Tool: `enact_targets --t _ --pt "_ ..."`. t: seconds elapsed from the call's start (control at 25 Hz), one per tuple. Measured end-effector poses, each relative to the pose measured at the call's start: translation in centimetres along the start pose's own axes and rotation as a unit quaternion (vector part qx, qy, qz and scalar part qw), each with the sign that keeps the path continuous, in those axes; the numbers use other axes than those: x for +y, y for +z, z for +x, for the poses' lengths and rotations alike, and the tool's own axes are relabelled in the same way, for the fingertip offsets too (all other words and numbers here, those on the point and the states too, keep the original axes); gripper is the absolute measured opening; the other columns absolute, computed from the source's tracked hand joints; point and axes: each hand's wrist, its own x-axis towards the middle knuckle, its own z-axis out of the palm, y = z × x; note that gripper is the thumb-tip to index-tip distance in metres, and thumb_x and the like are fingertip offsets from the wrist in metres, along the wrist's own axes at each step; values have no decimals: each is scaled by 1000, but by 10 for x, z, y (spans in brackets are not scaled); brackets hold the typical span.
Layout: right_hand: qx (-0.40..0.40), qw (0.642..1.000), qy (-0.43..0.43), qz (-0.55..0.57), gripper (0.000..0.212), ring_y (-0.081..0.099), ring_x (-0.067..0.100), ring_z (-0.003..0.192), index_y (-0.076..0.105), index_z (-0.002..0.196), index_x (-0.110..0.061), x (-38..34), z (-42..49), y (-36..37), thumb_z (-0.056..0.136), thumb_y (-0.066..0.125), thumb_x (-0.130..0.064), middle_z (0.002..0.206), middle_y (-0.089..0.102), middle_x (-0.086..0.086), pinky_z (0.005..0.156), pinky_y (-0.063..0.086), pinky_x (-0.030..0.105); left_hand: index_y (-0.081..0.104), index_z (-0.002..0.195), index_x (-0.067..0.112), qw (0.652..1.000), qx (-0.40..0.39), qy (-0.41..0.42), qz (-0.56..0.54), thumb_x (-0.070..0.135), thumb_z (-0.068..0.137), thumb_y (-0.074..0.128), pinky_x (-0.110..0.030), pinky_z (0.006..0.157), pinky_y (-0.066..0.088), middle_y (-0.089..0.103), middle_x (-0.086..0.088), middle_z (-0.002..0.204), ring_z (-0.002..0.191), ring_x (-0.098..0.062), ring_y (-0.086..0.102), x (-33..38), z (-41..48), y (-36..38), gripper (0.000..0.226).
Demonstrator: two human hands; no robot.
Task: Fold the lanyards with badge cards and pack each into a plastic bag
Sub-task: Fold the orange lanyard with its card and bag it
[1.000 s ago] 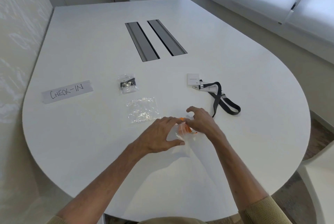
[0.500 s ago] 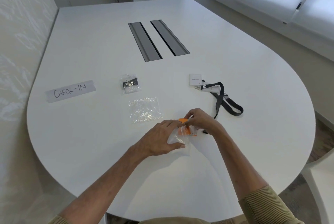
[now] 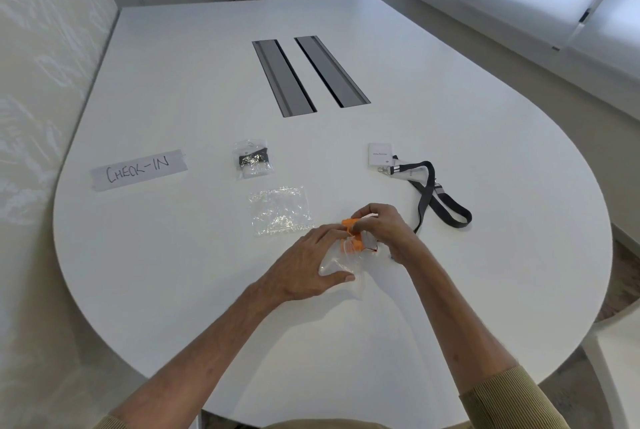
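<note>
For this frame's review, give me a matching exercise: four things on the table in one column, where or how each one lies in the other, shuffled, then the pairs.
Things
1. orange folded lanyard
2. black lanyard with white badge card
3. wrinkled clear plastic bag
4. white paper strip lettered CHECK-IN

Places or states
A. lying flat and empty
B. farthest left
C. pinched in the right hand at a second clear bag that the left hand holds
D. spread out unfolded, farthest right

Pairs: 1-C, 2-D, 3-A, 4-B
</note>
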Motion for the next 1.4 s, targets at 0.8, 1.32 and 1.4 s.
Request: enact_targets --t 0.8,1.32,1.4 --pt "93 985 -144 13 16 66 22 94 75 106 -16 -64 -36 -28 92 80 -11 109 70 13 76 62 43 47 144 41 986 156 -58 4 69 86 77 -29 80 46 59 25 115 76 -7 57 -16 14 -25 71" --pt "15 985 -154 -74 16 64 21 87 76 101 -20 -71 -49 -22 91 80 -8 104 71 23 70 60 37 41 150 32 988 133 -45 61 72 86 75 -38 90 41 56 17 122 109 -7 60 -8 15 -34 83" --pt "10 986 -148 -78 16 64 21 87 76 101 -19 -73 -50 -21 91 80 -7 100 68 20 70 60 37 41 151 30 987 135 -33 83 72 86 75 -37 89 39 56 15 124 112 -10 60 -4 14 -36 84"
